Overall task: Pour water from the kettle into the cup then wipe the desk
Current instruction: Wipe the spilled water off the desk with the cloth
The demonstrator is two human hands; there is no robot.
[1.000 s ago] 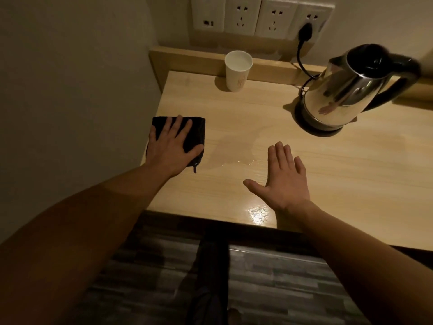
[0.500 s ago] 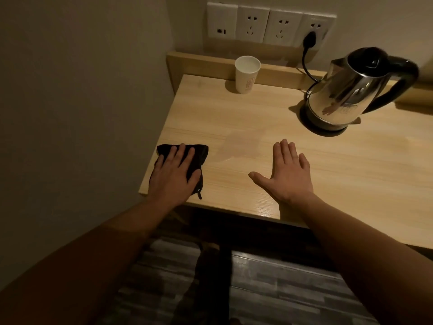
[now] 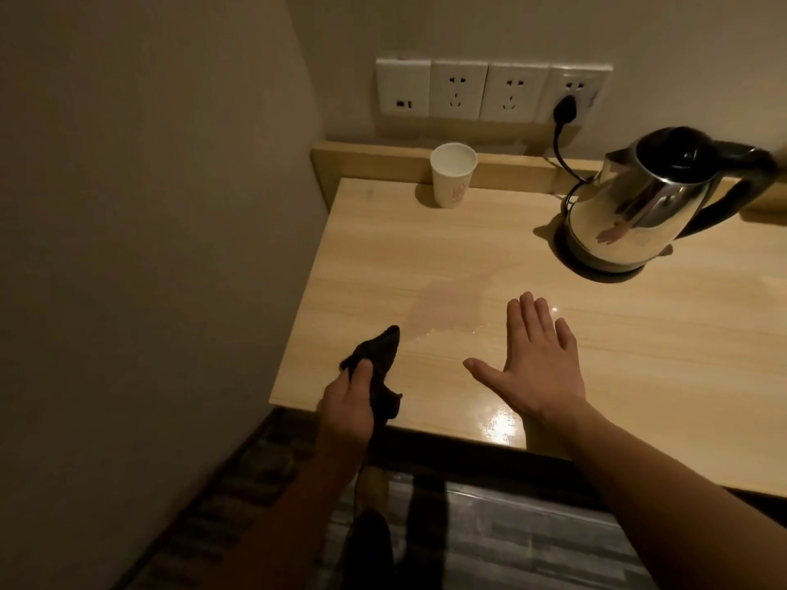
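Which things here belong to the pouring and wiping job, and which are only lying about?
Belong to the job:
kettle
paper cup
black cloth, bunched in the left hand
desk, with a wet patch

Only there:
wall sockets
plug
right hand, resting flat, open

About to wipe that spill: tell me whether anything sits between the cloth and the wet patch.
Nothing visible does. The black cloth, bunched in the left hand, sits just left of the wet patch, with bare desk between. The right hand lies flat to the patch's right.
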